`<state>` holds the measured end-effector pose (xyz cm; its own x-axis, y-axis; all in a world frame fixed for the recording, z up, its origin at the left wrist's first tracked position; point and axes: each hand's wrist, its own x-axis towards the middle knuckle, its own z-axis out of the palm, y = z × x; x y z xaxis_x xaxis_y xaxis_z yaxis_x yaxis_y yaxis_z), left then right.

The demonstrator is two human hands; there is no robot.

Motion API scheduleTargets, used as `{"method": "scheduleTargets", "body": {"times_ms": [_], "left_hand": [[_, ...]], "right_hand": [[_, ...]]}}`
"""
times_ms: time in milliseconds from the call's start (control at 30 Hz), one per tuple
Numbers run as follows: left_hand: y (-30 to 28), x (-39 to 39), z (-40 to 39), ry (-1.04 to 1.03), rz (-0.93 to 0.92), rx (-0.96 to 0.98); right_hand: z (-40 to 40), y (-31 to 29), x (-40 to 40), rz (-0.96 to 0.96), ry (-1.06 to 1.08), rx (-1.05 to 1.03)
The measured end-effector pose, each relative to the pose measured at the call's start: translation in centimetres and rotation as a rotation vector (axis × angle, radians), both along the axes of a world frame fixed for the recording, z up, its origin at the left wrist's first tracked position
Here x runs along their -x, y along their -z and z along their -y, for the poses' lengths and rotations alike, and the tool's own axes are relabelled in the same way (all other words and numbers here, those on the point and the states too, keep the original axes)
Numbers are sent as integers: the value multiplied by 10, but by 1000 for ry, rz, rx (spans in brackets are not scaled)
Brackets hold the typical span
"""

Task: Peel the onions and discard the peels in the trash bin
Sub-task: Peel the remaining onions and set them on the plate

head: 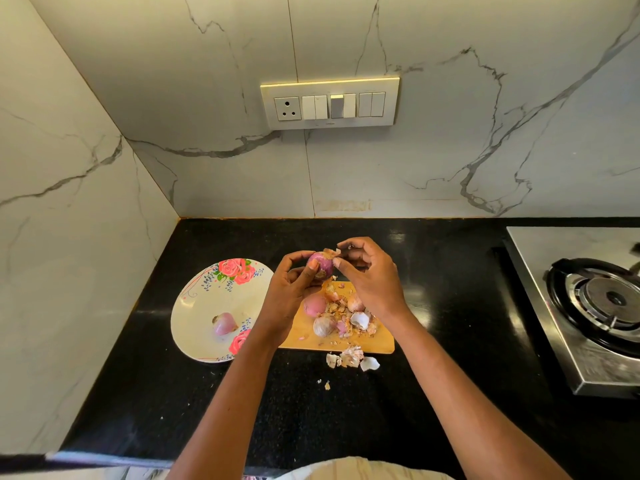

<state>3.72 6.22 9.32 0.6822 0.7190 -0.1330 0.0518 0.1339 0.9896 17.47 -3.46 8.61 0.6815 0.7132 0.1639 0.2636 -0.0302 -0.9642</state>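
Step in hand: peeling, mid-onion. The left hand (294, 282) cups a small round purple-red onion (320, 265), fingers curled round it, raised above the far end of the light wooden cutting board (381, 344). The right hand (369, 271) pinches a flap of dry papery skin (330, 252) at the onion's top, thumb and forefinger closed on it.

Below the hands, on the board: three more small onions (315, 304), apparently unpeeled or part-peeled, among a heap of loose papery peels (360, 320). More peels (351, 356) lie on the black tabletop (450, 306) just nearer the body than the board. Left of the left hand, a white floral plate (197, 306) carries one peeled pink onion (224, 323).

Judgement: task is early; one onion done, several remain. Next move calls for pulling the flap down and away while the left hand turns the bulb. Trash bin not in view; no peels discarded yet.
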Motion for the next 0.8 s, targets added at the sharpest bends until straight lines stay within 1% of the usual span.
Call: {"method": "scheduleTargets", "body": {"times_ms": [100,200,267,367,567,700,800], "left_hand": [[2,2,3,8,16,49],[5,2,6,-17,48,132],[6,1,6,-34,57,186],[6,-1,5,-57,73,266],[7,-2,6,-73,70,245],[9,-2,8,-46,53,218],[8,-1,10,-36,43,216]], "right_hand": [[-1,2,-4,2,23,33],[2,10,-12,27,75,121],[4,15,-15,40,58,182],[6,16,-13,94,-4,216],[10,5,3,36,-86,43],[10,12,11,87,-77,51],[9,14,12,101,-16,20]]}}
